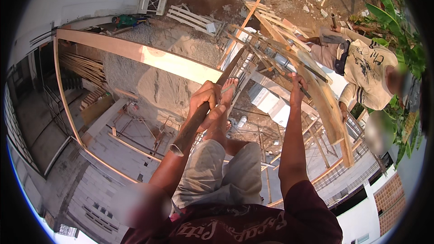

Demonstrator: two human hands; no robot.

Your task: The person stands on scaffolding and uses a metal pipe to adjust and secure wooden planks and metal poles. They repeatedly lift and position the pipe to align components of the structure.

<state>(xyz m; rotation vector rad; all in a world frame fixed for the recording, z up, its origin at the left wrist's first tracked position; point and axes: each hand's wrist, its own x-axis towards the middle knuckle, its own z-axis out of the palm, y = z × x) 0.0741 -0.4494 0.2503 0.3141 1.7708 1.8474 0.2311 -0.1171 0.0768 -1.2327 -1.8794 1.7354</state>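
Observation:
My left hand is closed around a dark round pole, which slants from my left forearm up toward the planks. The pole's near end shows a pale cut face. Just beyond that hand is my sandalled foot. Out to the right, my right hand is closed on a thin dark stick-like tool; its exact kind is too small to tell. Beside that hand runs a long, wide wooden plank. A thin dark bar lies across it.
A co-worker at right rests one hand on the plank's end. A long board spans the left over sand and gravel. Far below lie block walls, bamboo props and rebar mesh. Banana leaves edge the right.

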